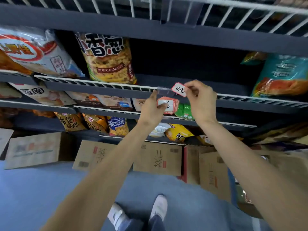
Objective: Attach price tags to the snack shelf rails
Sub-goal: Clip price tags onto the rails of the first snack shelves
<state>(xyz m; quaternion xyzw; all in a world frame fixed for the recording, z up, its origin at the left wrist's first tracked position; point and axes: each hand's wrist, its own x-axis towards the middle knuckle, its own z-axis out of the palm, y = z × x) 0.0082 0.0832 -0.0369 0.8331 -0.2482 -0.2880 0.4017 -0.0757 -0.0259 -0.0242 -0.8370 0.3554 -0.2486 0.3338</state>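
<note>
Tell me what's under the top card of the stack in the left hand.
More red-edged cards fan out beneath the top card in the left hand; their writing is covered.

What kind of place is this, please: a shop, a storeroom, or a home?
Most likely a small shop or its snack aisle. Bagged snacks fill dark shelves fronted by white wire rails, the right hand holds a handwritten price tag at the rail, and cardboard cartons sit on the floor below.

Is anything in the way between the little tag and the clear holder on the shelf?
Nothing visible blocks it. The right hand pinches the price tag right at the end of the clear holder on the rail, while the left hand steadies the holder and grips the tag stack below.
</note>
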